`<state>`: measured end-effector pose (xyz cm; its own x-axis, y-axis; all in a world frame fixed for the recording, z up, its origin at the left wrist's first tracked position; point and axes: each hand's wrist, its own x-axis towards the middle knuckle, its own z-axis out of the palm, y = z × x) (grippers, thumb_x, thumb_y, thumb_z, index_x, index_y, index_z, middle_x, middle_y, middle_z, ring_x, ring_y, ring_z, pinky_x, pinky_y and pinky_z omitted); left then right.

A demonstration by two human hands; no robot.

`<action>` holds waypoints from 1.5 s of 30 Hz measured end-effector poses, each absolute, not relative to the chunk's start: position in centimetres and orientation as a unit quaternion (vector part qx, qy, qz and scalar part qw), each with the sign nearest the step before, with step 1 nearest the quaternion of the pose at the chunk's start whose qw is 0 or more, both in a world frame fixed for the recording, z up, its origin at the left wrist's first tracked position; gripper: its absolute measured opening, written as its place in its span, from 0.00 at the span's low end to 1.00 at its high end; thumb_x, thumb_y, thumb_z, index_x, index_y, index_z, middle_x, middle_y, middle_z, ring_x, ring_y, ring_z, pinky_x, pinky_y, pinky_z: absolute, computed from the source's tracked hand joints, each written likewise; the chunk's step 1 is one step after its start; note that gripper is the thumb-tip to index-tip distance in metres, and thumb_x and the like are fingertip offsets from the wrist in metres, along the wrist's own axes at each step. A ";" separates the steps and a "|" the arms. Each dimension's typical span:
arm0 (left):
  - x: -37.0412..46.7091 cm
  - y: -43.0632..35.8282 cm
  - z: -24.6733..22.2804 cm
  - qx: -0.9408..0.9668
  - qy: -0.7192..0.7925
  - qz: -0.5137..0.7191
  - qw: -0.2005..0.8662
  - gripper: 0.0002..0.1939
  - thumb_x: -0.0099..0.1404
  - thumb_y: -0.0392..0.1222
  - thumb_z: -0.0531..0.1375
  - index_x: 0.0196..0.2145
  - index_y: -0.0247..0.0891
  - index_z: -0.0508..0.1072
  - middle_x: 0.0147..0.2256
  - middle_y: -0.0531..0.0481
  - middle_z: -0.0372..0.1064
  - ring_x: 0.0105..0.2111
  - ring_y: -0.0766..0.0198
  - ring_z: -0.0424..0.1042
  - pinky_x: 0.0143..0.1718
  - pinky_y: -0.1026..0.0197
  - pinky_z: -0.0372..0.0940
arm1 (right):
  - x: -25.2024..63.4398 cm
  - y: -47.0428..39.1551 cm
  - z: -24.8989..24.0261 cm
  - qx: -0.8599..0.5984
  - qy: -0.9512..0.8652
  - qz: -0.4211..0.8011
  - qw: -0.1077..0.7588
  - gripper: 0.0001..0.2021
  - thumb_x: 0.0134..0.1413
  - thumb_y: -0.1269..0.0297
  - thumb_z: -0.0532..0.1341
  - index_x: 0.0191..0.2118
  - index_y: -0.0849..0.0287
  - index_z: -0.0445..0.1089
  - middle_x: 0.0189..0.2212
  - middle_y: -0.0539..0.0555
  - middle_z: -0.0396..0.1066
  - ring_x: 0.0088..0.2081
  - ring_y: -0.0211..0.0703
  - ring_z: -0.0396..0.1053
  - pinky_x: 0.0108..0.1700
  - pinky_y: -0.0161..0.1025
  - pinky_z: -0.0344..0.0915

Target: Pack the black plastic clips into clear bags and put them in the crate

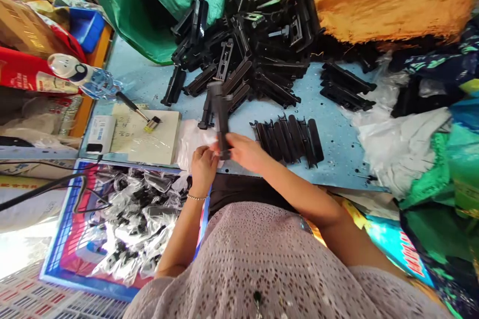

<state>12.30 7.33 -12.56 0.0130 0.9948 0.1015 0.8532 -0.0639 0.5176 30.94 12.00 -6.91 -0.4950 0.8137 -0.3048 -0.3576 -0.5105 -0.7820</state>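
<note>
My right hand (245, 152) is closed round the lower end of a long black plastic handle (219, 114), held upright at the table's front edge and blurred by motion. Close beside it, my left hand (204, 167) has its fingers pinched together, with clear film showing at the fingertips by the handle's lower end. Clear plastic bags (189, 142) lie flat on the table just behind the left hand. To the right of my right hand, several black handles (288, 139) lie side by side in a row.
A big heap of black handles (243, 55) lies at the back, between a green sack (149, 10) and an orange sack (385, 0). A blue basket (56, 249) of bagged parts stands lower left. Left on the table are a cardboard piece (157, 139), a brush and a bottle (93, 79).
</note>
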 end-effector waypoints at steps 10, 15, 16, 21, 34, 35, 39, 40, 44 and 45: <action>11.9 8.1 -11.9 0.690 0.654 0.245 0.190 0.10 0.68 0.44 0.61 0.42 0.36 0.77 0.45 0.39 0.71 0.43 0.53 0.73 0.48 0.50 0.69 | 23.8 26.2 -8.5 -0.471 -0.340 0.740 0.340 0.13 0.64 0.62 0.65 0.29 0.61 0.67 0.19 0.44 0.65 0.23 0.31 0.61 0.29 0.29 0.62; 12.7 9.6 -11.2 0.699 0.659 0.208 0.187 0.10 0.70 0.44 0.59 0.39 0.36 0.76 0.41 0.39 0.73 0.45 0.49 0.72 0.47 0.50 0.67 | 28.5 24.4 -6.8 -0.455 -0.311 0.763 0.338 0.12 0.67 0.58 0.63 0.37 0.62 0.72 0.28 0.52 0.76 0.29 0.36 0.72 0.31 0.33 0.69; 12.5 10.0 -11.1 0.693 0.656 0.214 0.211 0.10 0.70 0.42 0.57 0.37 0.37 0.76 0.40 0.40 0.73 0.43 0.51 0.73 0.46 0.51 0.67 | 29.7 23.2 -6.5 -0.450 -0.315 0.761 0.345 0.12 0.67 0.57 0.62 0.38 0.62 0.73 0.30 0.54 0.78 0.30 0.37 0.72 0.29 0.32 0.68; 10.7 11.1 -11.0 0.562 0.685 0.306 0.349 0.09 0.61 0.46 0.65 0.31 0.38 0.75 0.29 0.51 0.70 0.30 0.63 0.69 0.34 0.60 0.64 | 34.3 16.4 -5.3 -0.401 -0.273 0.796 0.362 0.13 0.68 0.56 0.59 0.41 0.60 0.75 0.38 0.58 0.81 0.33 0.39 0.75 0.33 0.34 0.71; 9.7 10.3 -8.6 0.688 0.629 0.284 0.225 0.14 0.68 0.34 0.51 0.38 0.39 0.78 0.46 0.42 0.76 0.49 0.54 0.74 0.53 0.50 0.68 | 29.9 11.9 -8.2 -0.351 -0.226 0.829 0.373 0.15 0.61 0.49 0.64 0.40 0.58 0.74 0.33 0.54 0.78 0.31 0.38 0.70 0.33 0.35 0.68; 9.3 10.4 -8.6 0.699 0.627 0.267 0.217 0.15 0.68 0.34 0.51 0.40 0.39 0.78 0.46 0.41 0.76 0.49 0.53 0.75 0.52 0.50 0.68 | 30.3 11.2 -8.1 -0.312 -0.237 0.856 0.336 0.18 0.61 0.47 0.62 0.41 0.59 0.73 0.33 0.56 0.79 0.29 0.38 0.70 0.31 0.35 0.66; 7.4 10.7 -9.1 0.678 0.649 0.265 0.223 0.15 0.65 0.35 0.56 0.47 0.38 0.78 0.49 0.41 0.75 0.44 0.54 0.76 0.50 0.52 0.71 | 31.3 8.6 -8.9 -0.282 -0.235 0.908 0.202 0.19 0.59 0.47 0.59 0.33 0.61 0.71 0.25 0.60 0.78 0.20 0.37 0.64 0.20 0.32 0.52; 7.0 10.6 -9.1 0.673 0.654 0.267 0.220 0.17 0.65 0.35 0.57 0.50 0.38 0.78 0.51 0.41 0.74 0.43 0.56 0.76 0.50 0.52 0.71 | 31.3 8.1 -9.4 -0.303 -0.232 0.903 0.199 0.17 0.58 0.49 0.59 0.31 0.61 0.69 0.22 0.58 0.76 0.18 0.35 0.61 0.18 0.32 0.48; 6.1 9.3 -8.6 0.692 0.642 0.264 0.198 0.27 0.67 0.35 0.55 0.64 0.40 0.69 0.61 0.39 0.67 0.47 0.57 0.77 0.53 0.52 0.72 | 30.9 7.7 -11.5 -0.291 -0.217 0.911 0.198 0.12 0.56 0.55 0.60 0.30 0.60 0.68 0.11 0.46 0.62 0.13 0.31 0.47 0.18 0.30 0.40; 6.2 9.0 -8.4 0.711 0.623 0.263 0.192 0.29 0.68 0.33 0.55 0.65 0.41 0.67 0.62 0.39 0.66 0.49 0.56 0.77 0.54 0.53 0.72 | 30.7 7.9 -11.8 -0.267 -0.200 0.925 0.180 0.12 0.57 0.56 0.59 0.31 0.60 0.69 0.10 0.44 0.58 0.13 0.31 0.43 0.17 0.30 0.40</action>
